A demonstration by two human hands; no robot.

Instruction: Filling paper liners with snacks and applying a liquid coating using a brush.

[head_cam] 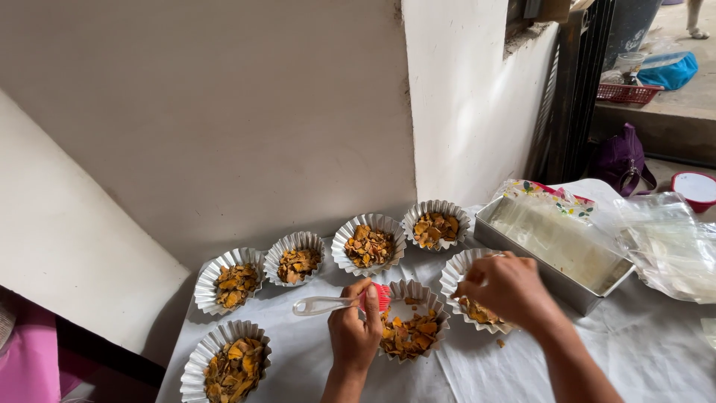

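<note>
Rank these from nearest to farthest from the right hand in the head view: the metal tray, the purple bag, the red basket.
From the right hand:
1. Metal tray, just beyond the hand on the table, to its right.
2. Purple bag, on the floor past the table, upper right.
3. Red basket, on the step in the far upper right.

Right hand (506,287) covers most of the fluted foil cup (477,298) under it; what its fingertips pinch can't be told. Left hand (356,334) hides the join of the clear brush handle (322,304) and red bristles (381,296), plus part of the middle cup (412,328). Both forearms cut off at bottom edge. Lower-left cup (224,362) clipped by the frame. Metal tray (552,272) contents blurred under plastic wrap. Pink item (30,358) at left edge cropped, unidentifiable.
</note>
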